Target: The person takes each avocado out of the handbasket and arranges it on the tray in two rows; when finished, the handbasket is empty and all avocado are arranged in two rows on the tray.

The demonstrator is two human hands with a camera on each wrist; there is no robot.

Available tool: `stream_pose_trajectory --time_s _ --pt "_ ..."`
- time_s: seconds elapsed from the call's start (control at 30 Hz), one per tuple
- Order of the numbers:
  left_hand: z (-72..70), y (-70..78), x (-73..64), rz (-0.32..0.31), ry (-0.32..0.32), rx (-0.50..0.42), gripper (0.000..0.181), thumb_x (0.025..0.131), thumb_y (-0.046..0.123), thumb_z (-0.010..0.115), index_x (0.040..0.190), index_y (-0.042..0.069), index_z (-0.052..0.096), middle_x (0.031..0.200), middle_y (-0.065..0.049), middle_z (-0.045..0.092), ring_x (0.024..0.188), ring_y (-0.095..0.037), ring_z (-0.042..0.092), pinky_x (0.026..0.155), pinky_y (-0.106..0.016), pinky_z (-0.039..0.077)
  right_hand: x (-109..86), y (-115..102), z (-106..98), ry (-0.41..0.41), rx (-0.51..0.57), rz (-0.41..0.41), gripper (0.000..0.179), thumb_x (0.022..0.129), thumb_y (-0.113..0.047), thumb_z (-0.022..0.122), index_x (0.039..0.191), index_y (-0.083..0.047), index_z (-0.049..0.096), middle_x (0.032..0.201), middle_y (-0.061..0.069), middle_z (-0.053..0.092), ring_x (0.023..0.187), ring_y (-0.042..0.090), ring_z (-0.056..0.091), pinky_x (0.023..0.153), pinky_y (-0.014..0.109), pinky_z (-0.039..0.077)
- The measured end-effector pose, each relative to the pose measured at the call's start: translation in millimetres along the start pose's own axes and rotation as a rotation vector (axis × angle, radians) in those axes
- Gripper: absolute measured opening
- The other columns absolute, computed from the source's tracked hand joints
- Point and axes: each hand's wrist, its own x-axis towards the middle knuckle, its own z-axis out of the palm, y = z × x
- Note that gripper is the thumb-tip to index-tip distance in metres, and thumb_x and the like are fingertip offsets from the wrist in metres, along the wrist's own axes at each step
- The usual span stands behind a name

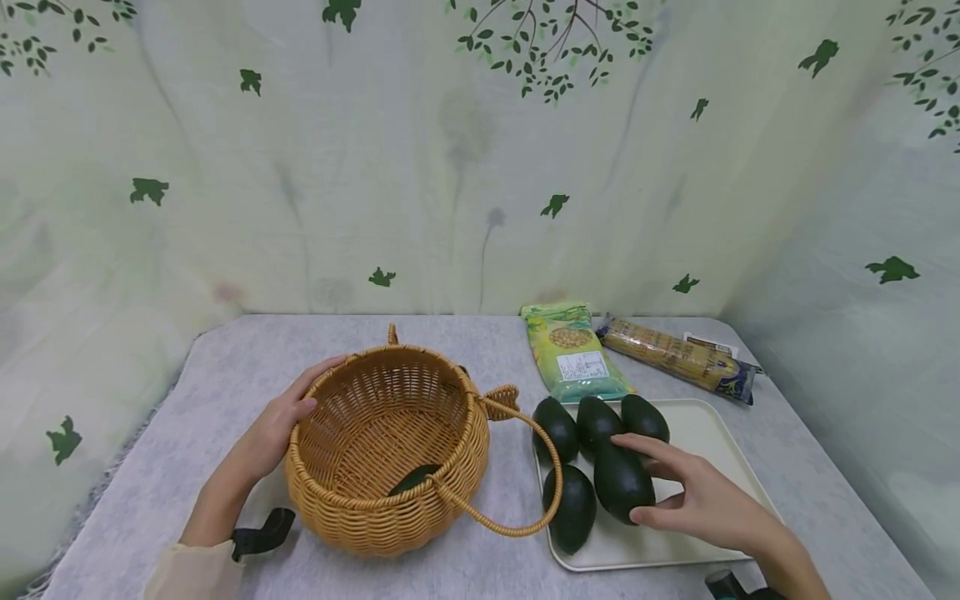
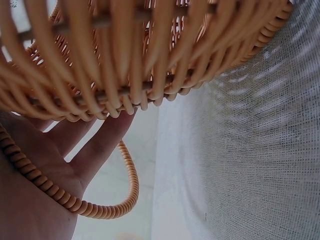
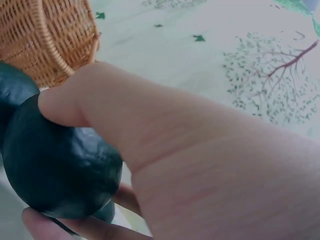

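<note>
My left hand [image 1: 273, 429] grips the left rim of a round wicker basket [image 1: 382, 529], its thumb at the rim. In the left wrist view, its fingers [image 2: 102, 142] lie against the basket's woven wall. A dark green avocado [image 1: 415, 477] shows inside the basket, partly hidden by the near rim. At the right, my right hand [image 1: 697, 496] holds another avocado [image 1: 622, 483] between thumb and fingers, over a cream tray [image 1: 705, 433]. Several more avocados [image 1: 572, 508] lie on the tray's left part, around the held one.
A looped basket handle [image 1: 517, 529] reaches out over the tray's left edge. Behind the tray lie a green-yellow bag [image 1: 570, 350] and a long pack that looks like pasta [image 1: 675, 354]. A grey cloth [image 1: 225, 367] covers the table; patterned curtains [image 1: 420, 167] enclose it.
</note>
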Motion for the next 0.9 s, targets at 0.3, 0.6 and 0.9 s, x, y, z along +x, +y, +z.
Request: stream_pose_trajectory --time_s 0.3,0.6,0.9 --pt "0.0 1.2 0.0 0.001 0.001 0.000 0.053 0.111 0.016 0.030 0.163 0.024 0.030 0.159 -0.015 0.040 0.132 -0.002 0.049 0.088 -0.031 0.055 -3.2 12 5 0.001 -0.005 0.036 0.083 0.087 -0.028 0.083 0.156 -0.014 0.040 0.160 0.030 0.032 0.128 0.059 0.052 0.077 0.028 0.060" --pt "0.3 0.3 -0.3 0.012 0.009 0.012 0.053 0.111 0.015 0.030 0.163 0.023 0.031 0.159 -0.011 0.041 0.133 0.000 0.048 0.090 -0.030 0.054 -5.8 22 10 -0.056 0.035 0.052 0.088 0.086 -0.024 0.084 0.158 -0.008 0.037 0.160 0.032 0.031 0.123 0.060 0.054 0.077 0.033 0.061" --pt "0.6 1.6 -0.3 0.003 0.007 0.016 0.053 0.111 0.017 0.030 0.163 0.025 0.030 0.159 -0.017 0.040 0.133 -0.005 0.049 0.089 -0.042 0.056 -6.1 23 12 -0.088 0.066 0.059 0.087 0.088 -0.024 0.083 0.159 -0.009 0.035 0.162 0.033 0.027 0.125 0.062 0.051 0.079 0.035 0.061"
